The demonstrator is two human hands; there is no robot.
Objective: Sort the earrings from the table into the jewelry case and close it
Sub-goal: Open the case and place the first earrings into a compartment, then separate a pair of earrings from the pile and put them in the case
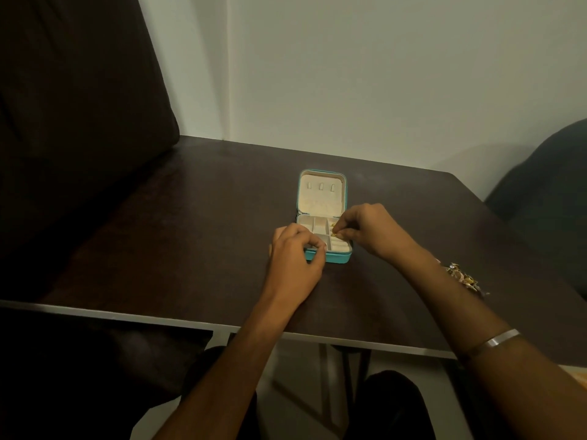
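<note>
Earrings (461, 276) still to be sorted lie in a small gold heap on the desk (222, 192) at about three o'clock from the jewelry case (324, 214), just behind the right forearm. The case sits mid-desk with its lid (321, 192) thrown back toward twelve o'clock, cream lining showing, and its divided tray facing the person.

The step in hand looks like seating one earring (334, 234) in a compartment on the tray's three o'clock side. To do it well, lower the piece straight down into a single cell and let go only once it rests on the lining, so nothing straddles a divider and fouls the lid later. Keep the case pinned while doing so (it is light and would skid).

Right hand (365, 230): its grip is a narrow pinch, fingertips (341, 231) closed on the gold earring over the tray. Left hand (295, 252): fingers curled round the case's near corner at seven o'clock, holding it steady, though whether the thumb presses the wall is hard to make out.
</note>
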